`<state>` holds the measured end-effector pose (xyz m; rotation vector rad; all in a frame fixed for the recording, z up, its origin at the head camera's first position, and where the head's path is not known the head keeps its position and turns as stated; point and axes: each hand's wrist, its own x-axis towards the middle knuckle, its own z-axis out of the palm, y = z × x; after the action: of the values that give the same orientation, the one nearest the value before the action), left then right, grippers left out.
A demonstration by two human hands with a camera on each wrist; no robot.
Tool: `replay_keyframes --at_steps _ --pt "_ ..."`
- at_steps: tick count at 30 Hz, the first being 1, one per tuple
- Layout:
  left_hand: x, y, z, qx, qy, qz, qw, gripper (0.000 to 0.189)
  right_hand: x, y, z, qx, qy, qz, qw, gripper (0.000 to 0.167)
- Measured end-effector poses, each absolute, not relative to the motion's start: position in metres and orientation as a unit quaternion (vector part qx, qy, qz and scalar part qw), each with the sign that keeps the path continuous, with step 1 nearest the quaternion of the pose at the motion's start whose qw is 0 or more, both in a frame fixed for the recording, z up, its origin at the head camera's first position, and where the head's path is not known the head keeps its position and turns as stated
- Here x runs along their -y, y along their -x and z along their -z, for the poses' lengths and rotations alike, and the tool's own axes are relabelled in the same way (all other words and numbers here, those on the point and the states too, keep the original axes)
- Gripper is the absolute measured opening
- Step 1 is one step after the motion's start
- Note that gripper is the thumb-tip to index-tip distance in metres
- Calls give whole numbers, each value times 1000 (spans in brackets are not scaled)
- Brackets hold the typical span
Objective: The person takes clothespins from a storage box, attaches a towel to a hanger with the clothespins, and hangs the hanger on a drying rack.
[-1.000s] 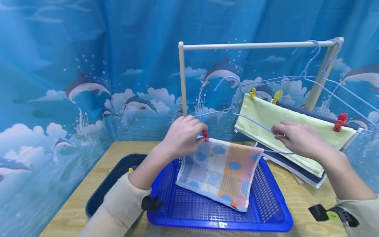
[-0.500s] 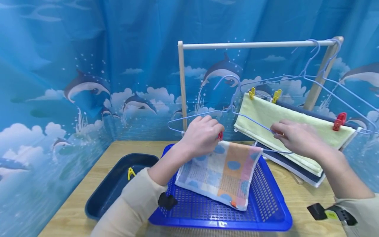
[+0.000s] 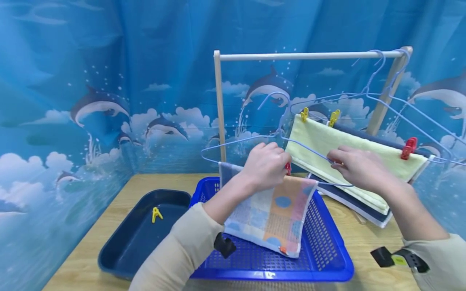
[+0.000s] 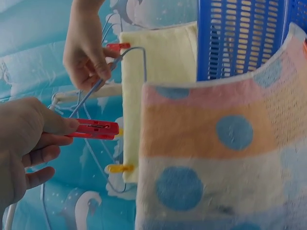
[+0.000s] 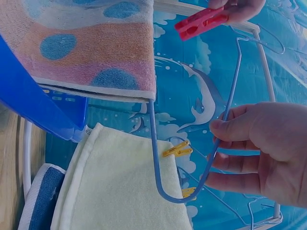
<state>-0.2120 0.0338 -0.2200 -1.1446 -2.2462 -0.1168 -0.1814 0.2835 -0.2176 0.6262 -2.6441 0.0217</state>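
Observation:
My left hand (image 3: 267,165) pinches a red clothespin (image 4: 98,128) between thumb and fingers, just off the top edge of a patchwork towel (image 3: 262,220) with blue dots. That towel hangs folded over the bottom bar of a light-blue wire hanger (image 5: 154,143). My right hand (image 3: 358,165) grips the hanger's right arm between thumb and fingers, holding it above the blue basket (image 3: 273,275). In both wrist views a gap shows between clothespin and towel. From the head, my left hand hides part of the towel's top edge.
Behind and right stands a rack (image 3: 309,55) with hangers carrying a pale yellow towel (image 3: 327,141) and a dark navy towel, held by yellow clips and a red clip (image 3: 409,148). At left, a dark tray (image 3: 120,246) holds a yellow clothespin (image 3: 156,214).
My left hand has moved right along the towel's top edge with the red clothespin, uncovering the hanger's left end and the tray's clothespin. My right hand keeps its grip on the hanger.

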Motion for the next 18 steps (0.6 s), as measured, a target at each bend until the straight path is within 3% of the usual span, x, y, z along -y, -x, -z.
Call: replay_keyframes --at_steps 2,8,13,18 --pt "-40 210 221 855 424 39 297 8 -284 181 217 951 -225 -9 211 12" --pt "-54 205 224 868 410 41 278 45 -282 180 216 951 -224 -12 211 12" --pt "-62 204 228 868 416 46 267 39 -280 180 218 952 -226 -9 209 10" --pt "-71 204 232 860 421 16 288 34 -282 180 218 948 -230 -7 219 11"
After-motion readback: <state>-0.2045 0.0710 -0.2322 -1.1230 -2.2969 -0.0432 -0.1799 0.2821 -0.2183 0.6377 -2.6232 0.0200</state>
